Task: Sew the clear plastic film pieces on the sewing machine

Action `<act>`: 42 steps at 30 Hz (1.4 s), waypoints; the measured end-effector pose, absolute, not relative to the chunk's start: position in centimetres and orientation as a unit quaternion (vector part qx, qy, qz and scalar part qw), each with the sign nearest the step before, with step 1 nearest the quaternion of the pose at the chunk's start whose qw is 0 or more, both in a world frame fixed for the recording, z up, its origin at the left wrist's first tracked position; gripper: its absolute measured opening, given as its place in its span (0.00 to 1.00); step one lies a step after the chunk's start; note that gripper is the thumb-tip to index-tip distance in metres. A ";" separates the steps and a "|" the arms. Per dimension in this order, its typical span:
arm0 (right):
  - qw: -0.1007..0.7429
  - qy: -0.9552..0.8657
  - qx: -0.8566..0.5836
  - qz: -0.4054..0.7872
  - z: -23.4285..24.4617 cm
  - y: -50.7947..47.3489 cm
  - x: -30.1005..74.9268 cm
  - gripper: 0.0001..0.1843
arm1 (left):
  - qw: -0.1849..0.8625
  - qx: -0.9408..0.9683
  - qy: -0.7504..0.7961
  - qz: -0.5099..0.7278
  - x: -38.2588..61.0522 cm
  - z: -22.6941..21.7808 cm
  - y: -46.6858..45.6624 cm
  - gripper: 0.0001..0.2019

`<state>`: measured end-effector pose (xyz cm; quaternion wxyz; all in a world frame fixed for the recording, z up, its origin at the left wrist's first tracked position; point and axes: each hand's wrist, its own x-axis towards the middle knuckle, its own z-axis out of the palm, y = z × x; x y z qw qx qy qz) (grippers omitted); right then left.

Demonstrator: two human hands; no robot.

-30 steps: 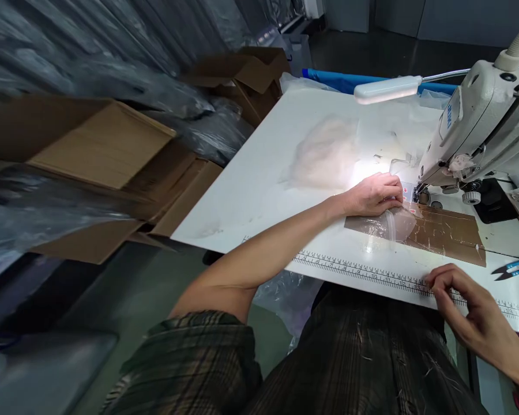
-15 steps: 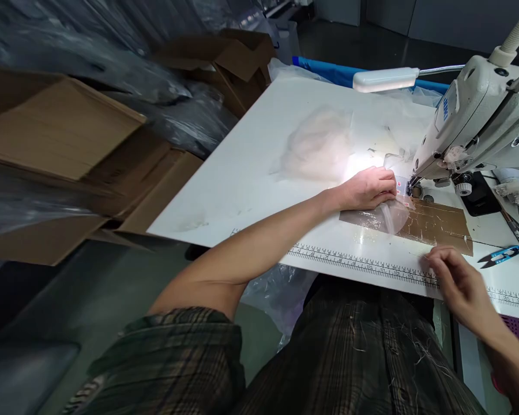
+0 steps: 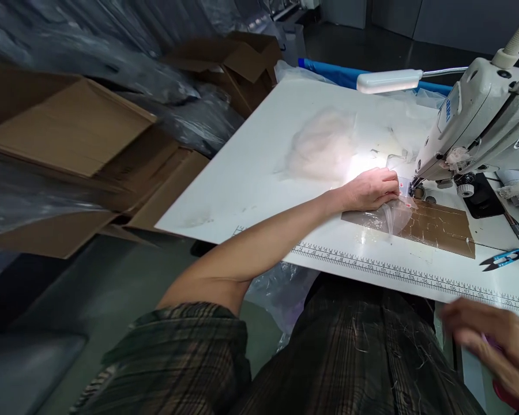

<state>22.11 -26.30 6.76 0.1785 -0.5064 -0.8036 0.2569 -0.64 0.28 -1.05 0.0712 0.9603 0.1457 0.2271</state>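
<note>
My left hand [image 3: 369,189] is at the sewing machine [image 3: 452,124], close to the left of its needle and foot. Its fingers are closed on a piece of sheer whitish fabric [image 3: 389,218], which has small red marks near the foot. Part of that fabric lies over a shiny brown strip [image 3: 443,227] on the table. My right hand [image 3: 493,340] is off the front edge of the table, low at the right. Motion smears its fingers, and I cannot see anything in it.
A soft pale heap of sheer material [image 3: 322,144] lies on the white table [image 3: 225,196]. Blue thread snips [image 3: 504,259] and a dark phone [image 3: 483,197] are at the right. A lamp [image 3: 389,81] lights the needle area. Cardboard boxes [image 3: 69,127] stand left.
My right hand has moved from above the table's ruled edge down and to the right, away from the table. My left hand stays on the sheer fabric by the foot.
</note>
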 end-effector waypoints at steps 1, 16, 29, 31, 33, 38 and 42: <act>0.183 -0.810 -0.510 0.224 6.9 -25.1 21.7 0.13 | 0.072 0.961 0.147 0.224 -0.6 -1.0 0.3 0.12; 0.230 -0.876 -0.412 0.105 3.3 -16.7 15.3 0.07 | 0.072 0.964 0.159 0.202 -0.7 -0.4 0.0 0.11; 0.215 -0.771 -0.499 0.331 6.5 -18.6 19.5 0.12 | 0.082 0.966 0.136 0.204 -0.7 0.3 -0.6 0.10; 0.276 -0.775 -0.532 0.201 5.5 -16.5 20.2 0.11 | 0.110 0.968 0.117 0.192 -0.9 0.7 -1.0 0.10; 0.293 -0.784 -0.528 0.141 4.5 -14.8 20.2 0.12 | 0.142 0.968 0.106 0.177 -1.1 1.2 -1.3 0.10; 0.272 -0.785 -0.532 0.164 3.7 -12.7 18.8 0.17 | 0.188 0.958 0.130 0.171 -1.4 2.4 -2.1 0.08; 0.276 -0.738 -0.562 0.251 4.1 -12.0 18.1 0.18 | 0.238 0.941 0.146 0.190 -1.4 2.6 -2.5 0.03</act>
